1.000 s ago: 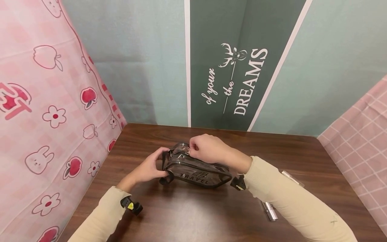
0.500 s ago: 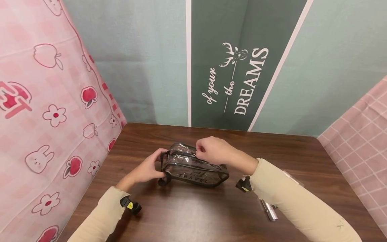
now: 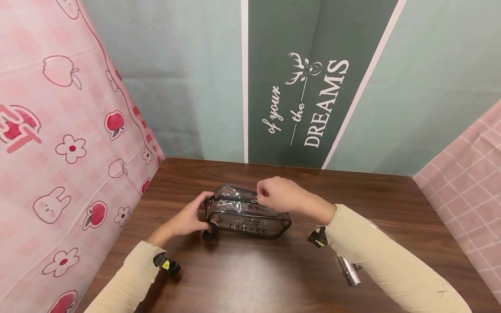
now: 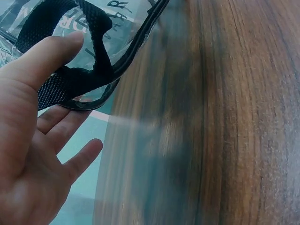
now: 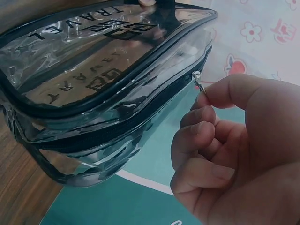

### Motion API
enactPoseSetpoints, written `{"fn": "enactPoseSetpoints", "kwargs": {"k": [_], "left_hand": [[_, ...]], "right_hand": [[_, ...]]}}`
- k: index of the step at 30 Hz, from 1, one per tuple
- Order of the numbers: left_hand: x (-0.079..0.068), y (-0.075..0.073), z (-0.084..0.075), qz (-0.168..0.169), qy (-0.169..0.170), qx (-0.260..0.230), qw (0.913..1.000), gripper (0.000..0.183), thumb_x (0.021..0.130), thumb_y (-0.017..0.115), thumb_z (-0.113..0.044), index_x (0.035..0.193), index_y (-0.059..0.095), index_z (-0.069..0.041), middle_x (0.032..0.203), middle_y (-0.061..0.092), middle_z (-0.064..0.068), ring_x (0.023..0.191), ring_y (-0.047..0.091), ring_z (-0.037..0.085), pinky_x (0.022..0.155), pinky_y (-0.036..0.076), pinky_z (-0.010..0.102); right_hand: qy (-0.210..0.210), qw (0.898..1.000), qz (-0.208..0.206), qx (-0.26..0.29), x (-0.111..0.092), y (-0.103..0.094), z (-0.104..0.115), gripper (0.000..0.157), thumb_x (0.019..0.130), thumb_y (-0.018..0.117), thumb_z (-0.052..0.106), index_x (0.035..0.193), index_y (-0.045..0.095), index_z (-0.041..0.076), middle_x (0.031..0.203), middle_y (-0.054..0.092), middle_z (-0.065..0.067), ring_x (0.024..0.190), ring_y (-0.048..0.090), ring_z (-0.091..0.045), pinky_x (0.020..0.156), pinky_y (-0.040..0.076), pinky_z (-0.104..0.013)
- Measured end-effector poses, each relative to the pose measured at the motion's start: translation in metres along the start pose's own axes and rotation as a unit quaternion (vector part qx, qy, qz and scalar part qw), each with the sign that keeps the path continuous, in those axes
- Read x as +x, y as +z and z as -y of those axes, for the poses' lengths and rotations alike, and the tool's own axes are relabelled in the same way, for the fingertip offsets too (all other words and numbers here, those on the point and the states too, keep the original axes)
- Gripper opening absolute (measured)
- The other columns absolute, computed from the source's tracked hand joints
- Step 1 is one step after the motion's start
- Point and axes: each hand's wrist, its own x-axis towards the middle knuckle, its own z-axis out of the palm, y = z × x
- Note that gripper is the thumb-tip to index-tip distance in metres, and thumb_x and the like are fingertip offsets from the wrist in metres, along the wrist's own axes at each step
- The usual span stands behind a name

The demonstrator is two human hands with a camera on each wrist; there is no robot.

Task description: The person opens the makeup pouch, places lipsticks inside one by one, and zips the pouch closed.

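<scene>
A clear toiletry bag [image 3: 250, 221] with black trim and "TRAVEL" lettering stands on the wooden table. At its left end my left hand [image 3: 187, 218] grips it, thumb in front and fingers behind. In the left wrist view, that thumb lies by the black strap [image 4: 99, 40] at the bag's end. My right hand [image 3: 282, 194] is over the bag's top. Its thumb and forefinger pinch the small metal zipper pull [image 5: 200, 86], and the other fingers are curled. Black zipper tape [image 5: 108, 131] runs along the top of the bag.
A silvery tube [image 3: 349, 271] lies on the table [image 3: 242, 278] near my right forearm. Another pale tube [image 3: 381, 229] is mostly hidden behind the sleeve. Patterned cloths [image 3: 195, 87] hang behind and on both sides of the table.
My right hand has moved to the right along the bag's top with the zipper pull. The bag and my left hand have shifted slightly left.
</scene>
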Motion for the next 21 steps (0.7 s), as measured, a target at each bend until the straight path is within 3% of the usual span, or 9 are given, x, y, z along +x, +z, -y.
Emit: {"fn": "enactPoseSetpoints", "kwargs": {"k": [14, 21], "left_hand": [[0.004, -0.001, 0.005, 0.024, -0.005, 0.016, 0.9996, 0.082, 0.068, 0.085, 0.004, 0.137, 0.043, -0.008, 0.124, 0.061, 0.011, 0.114, 0.060, 0.030, 0.099, 0.045, 0.049], [0.003, -0.004, 0.000, 0.051, 0.010, 0.021, 0.9984, 0.093, 0.071, 0.092, -0.006, 0.146, 0.037, -0.006, 0.139, 0.054, 0.017, 0.125, 0.055, 0.036, 0.105, 0.042, 0.055]], "right_hand": [[-0.012, 1.000, 0.001, 0.010, -0.005, 0.009, -0.011, 0.012, 0.094, 0.061, 0.016, 0.081, 0.062, 0.018, 0.063, 0.048, 0.008, 0.060, 0.048, -0.009, 0.055, 0.038, -0.029], [-0.016, 1.000, 0.000, 0.002, -0.003, 0.015, -0.012, 0.013, 0.093, 0.061, 0.016, 0.081, 0.062, 0.018, 0.063, 0.048, 0.008, 0.059, 0.047, -0.009, 0.054, 0.037, -0.028]]}}
